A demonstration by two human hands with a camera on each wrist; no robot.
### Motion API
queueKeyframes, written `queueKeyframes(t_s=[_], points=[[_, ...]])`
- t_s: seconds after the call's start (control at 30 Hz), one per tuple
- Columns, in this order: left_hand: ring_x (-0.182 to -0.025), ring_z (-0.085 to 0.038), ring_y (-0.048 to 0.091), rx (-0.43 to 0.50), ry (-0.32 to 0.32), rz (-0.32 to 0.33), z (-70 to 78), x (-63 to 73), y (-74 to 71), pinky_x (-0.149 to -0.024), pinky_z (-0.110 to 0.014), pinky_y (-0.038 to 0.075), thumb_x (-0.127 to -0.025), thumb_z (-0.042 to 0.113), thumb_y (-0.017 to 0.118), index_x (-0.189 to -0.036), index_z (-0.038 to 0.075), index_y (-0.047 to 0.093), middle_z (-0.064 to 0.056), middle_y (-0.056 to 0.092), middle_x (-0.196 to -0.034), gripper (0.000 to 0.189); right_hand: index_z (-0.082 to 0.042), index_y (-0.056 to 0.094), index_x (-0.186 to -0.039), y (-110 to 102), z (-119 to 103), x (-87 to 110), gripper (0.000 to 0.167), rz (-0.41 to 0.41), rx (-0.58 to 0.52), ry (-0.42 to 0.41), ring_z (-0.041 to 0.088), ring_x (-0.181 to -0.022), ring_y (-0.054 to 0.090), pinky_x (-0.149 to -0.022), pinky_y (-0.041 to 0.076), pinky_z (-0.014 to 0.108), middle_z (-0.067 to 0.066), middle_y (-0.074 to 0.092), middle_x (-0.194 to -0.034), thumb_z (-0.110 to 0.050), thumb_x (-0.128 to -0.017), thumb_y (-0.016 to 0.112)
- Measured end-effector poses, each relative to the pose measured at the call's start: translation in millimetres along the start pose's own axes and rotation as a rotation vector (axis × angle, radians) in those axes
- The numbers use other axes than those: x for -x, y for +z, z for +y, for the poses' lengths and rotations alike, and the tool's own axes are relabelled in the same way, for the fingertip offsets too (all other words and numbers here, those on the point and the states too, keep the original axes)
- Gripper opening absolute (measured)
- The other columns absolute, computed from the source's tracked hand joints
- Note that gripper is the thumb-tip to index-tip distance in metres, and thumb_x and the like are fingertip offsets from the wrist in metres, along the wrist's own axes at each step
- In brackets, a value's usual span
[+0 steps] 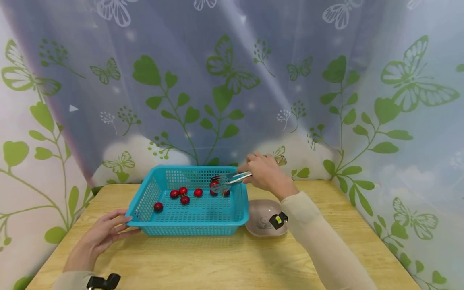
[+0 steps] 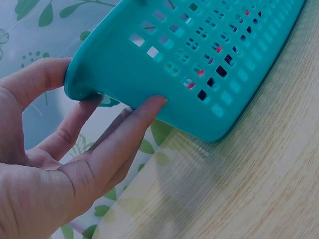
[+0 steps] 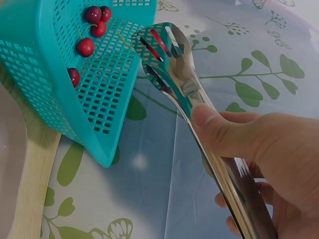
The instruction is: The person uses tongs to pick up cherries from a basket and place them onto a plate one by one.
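My left hand (image 1: 103, 233) holds the front left corner of a turquoise plastic basket (image 1: 192, 229), with fingers at the rim and against the perforated side (image 2: 184, 59). Several dark red cherries (image 1: 185, 199) lie scattered on the basket's floor, some with thin stems. In my right hand (image 1: 262, 171) is a pair of metal tongs (image 1: 241, 177), gripped partway along the arms with the thumb (image 3: 214, 124) on top. Their slotted heads reach over the basket's right end, overlapping a cluster of cherries (image 1: 214, 184) there. I cannot tell whether the tongs pinch one.
A shallow pinkish-beige dish (image 1: 258, 229) stands just right of the basket, partly under my right forearm. Both rest on a light wooden table (image 1: 203, 266). A curtain (image 1: 272, 100) with leaves and butterflies hangs behind and along the sides.
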State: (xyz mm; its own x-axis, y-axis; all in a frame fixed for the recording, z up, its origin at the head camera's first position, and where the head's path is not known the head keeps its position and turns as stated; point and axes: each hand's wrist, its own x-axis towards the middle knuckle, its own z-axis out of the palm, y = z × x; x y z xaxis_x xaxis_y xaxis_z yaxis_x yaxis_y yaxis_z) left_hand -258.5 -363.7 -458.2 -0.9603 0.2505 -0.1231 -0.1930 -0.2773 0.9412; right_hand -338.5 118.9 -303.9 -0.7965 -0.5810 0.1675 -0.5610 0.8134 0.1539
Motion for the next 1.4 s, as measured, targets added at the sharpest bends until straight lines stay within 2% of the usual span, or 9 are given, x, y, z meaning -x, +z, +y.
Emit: queueKeyframes(t_s=[0.23,0.5,0.7,0.87,1.03,1.23,1.4], points=[[-0.106,-0.017,0.074,0.039,0.008,-0.046,-4.9,6.6,-8.3,-0.102,-0.047,0.064,-0.108,0.001,0.047,-0.107,0.017,0.075,0.004,0.07,-0.115,0.033,-0.033,0.072,-0.131,1.3,-1.1,4.4,0.04,0.021,-0.009,-0.012,0.021,-0.091,0.053,-0.065,0.048,0.033,0.002,0.064,-0.103,-0.039,-0.091,0.077],[-0.105,-0.017,0.074,0.028,0.002,-0.014,-4.7,4.2,-4.1,-0.102,-0.048,0.064,-0.108,0.002,0.048,-0.106,0.019,0.075,0.005,0.07,-0.115,0.032,-0.033,0.073,-0.13,2.3,6.5,13.3,0.041,0.06,-0.003,-0.006,0.018,-0.083,0.047,-0.057,0.037,0.026,0.0,0.06,-0.094,-0.036,-0.09,0.08],[-0.104,-0.016,0.075,0.021,0.009,-0.005,-4.7,1.0,-2.6,-0.101,-0.048,0.064,-0.107,0.001,0.049,-0.104,0.019,0.075,0.005,0.07,-0.114,0.032,-0.033,0.074,-0.128,2.5,10.5,20.0,0.04,0.091,0.009,-0.011,0.017,-0.082,0.048,-0.057,0.039,0.026,0.0,0.061,-0.093,-0.038,-0.088,0.08],[-0.104,-0.016,0.075,0.005,0.004,0.001,-3.5,-0.1,-0.5,-0.101,-0.048,0.064,-0.107,0.001,0.05,-0.104,0.019,0.074,0.004,0.069,-0.114,0.03,-0.033,0.074,-0.127,3.2,16.0,24.7,0.041,0.09,0.002,-0.007,0.017,-0.08,0.047,-0.055,0.035,0.026,0.0,0.06,-0.092,-0.037,-0.087,0.081],[-0.104,-0.016,0.075,-0.002,0.01,-0.002,-1.5,0.5,2.5,-0.102,-0.048,0.064,-0.107,0.002,0.051,-0.105,0.018,0.074,0.005,0.068,-0.115,0.029,-0.033,0.075,-0.126,1.9,21.1,30.3,0.042,0.094,-0.02,0.008,0.019,-0.083,0.051,-0.054,0.039,0.027,0.002,0.063,-0.097,-0.036,-0.086,0.083],[-0.104,-0.016,0.074,-0.004,0.015,0.011,-0.8,0.1,2.3,-0.101,-0.048,0.064,-0.107,0.002,0.051,-0.105,0.019,0.075,0.006,0.068,-0.115,0.029,-0.033,0.075,-0.126,1.5,25.6,34.1,0.041,0.103,-0.026,0.021,0.017,-0.079,0.045,-0.057,0.035,0.025,-0.001,0.06,-0.093,-0.037,-0.086,0.083],[-0.104,-0.015,0.074,0.003,0.014,0.013,-0.7,-0.5,2.6,-0.101,-0.047,0.064,-0.107,0.003,0.051,-0.104,0.02,0.075,0.007,0.068,-0.115,0.03,-0.032,0.075,-0.126,1.4,29.4,39.7,0.041,0.112,-0.013,0.023,0.018,-0.082,0.049,-0.057,0.039,0.026,0.001,0.063,-0.098,-0.038,-0.086,0.082]])
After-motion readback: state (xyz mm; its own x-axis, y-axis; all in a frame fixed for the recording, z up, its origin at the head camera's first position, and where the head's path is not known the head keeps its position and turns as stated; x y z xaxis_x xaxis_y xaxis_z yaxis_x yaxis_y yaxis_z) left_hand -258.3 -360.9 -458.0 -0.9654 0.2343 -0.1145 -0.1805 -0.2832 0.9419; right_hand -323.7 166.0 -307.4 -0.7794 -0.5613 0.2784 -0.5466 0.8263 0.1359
